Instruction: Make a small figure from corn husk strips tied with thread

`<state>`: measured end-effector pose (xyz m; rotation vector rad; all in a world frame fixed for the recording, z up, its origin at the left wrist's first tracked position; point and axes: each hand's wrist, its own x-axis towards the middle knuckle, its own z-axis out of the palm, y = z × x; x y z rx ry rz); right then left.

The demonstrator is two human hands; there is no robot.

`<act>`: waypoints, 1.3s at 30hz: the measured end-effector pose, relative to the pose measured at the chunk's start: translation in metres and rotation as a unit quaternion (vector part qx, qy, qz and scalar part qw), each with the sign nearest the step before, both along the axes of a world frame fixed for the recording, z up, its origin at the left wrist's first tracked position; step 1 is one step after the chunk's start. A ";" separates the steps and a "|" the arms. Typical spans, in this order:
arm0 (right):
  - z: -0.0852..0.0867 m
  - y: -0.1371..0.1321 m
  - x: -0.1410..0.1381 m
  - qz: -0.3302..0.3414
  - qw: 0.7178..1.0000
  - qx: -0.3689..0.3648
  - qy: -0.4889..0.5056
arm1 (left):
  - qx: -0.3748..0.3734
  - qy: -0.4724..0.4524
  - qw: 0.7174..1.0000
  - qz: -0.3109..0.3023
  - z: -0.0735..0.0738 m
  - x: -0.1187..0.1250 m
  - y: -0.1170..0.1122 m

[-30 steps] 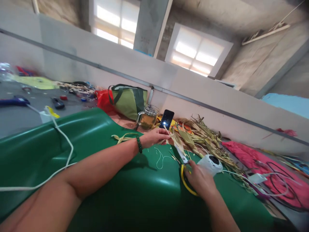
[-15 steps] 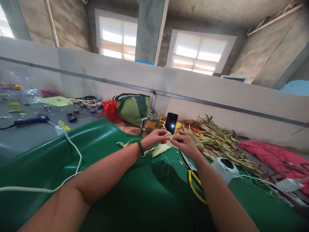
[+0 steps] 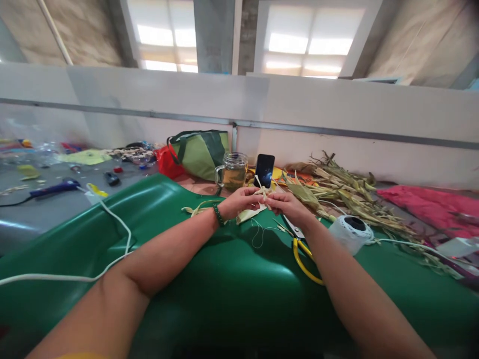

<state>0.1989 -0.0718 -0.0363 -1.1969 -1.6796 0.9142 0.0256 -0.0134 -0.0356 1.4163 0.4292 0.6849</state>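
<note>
My left hand (image 3: 241, 201) and my right hand (image 3: 288, 205) meet over the green mat (image 3: 209, 269), both pinched on a pale dried corn husk (image 3: 251, 212). A thin white thread (image 3: 258, 234) trails from the husk onto the mat. A green bead bracelet sits on my left wrist. Yellow-handled scissors (image 3: 301, 247) lie on the mat just under my right forearm. A white spool of thread (image 3: 350, 233) stands to the right of them.
A heap of dried husks (image 3: 340, 194) lies at the back right by the partition wall. A glass mug (image 3: 234, 172), a propped phone (image 3: 264, 170) and a green bag (image 3: 200, 152) stand behind my hands. A white cable (image 3: 112, 249) crosses the mat's left; pink cloth (image 3: 430, 207) lies at right.
My right hand left the scissors on the mat and came up to the husk in my left hand. The view has levelled out and tipped down.
</note>
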 end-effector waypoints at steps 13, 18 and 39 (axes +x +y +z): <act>-0.005 0.006 -0.003 -0.148 0.973 0.168 -0.052 | 0.034 0.010 0.998 0.055 -0.002 0.002 0.000; -0.007 0.005 -0.006 -0.143 0.969 0.185 -0.078 | 0.054 0.026 0.996 0.070 -0.008 0.009 -0.004; -0.005 0.009 0.009 -0.136 0.981 0.097 0.102 | 0.006 0.067 0.998 0.008 0.001 -0.002 -0.003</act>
